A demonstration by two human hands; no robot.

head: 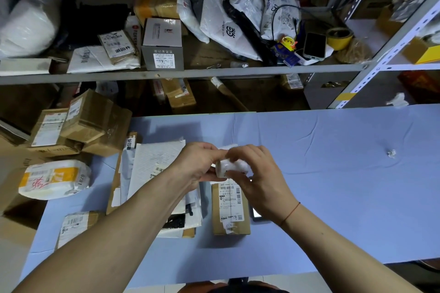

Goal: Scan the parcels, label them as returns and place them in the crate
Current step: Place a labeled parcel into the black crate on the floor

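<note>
Both my hands meet above the blue table [333,197] around a small white roll of labels [225,167]. My left hand [198,166] grips the roll from the left. My right hand [258,173] pinches at its top, where a white strip sticks up. Just below them a small brown parcel [229,209] lies flat with its shipping label facing up. A dark device [258,215] peeks out beside the parcel, mostly hidden by my right wrist. Left of my hands lies a stack of flat white and brown parcels [152,169].
A white and yellow bagged parcel [54,178] and a small taped box [76,226] lie at the table's left edge. Cardboard boxes [81,123] pile up beyond. The metal shelf [181,74] behind holds bags, boxes, a phone [314,45] and yellow tape [339,37].
</note>
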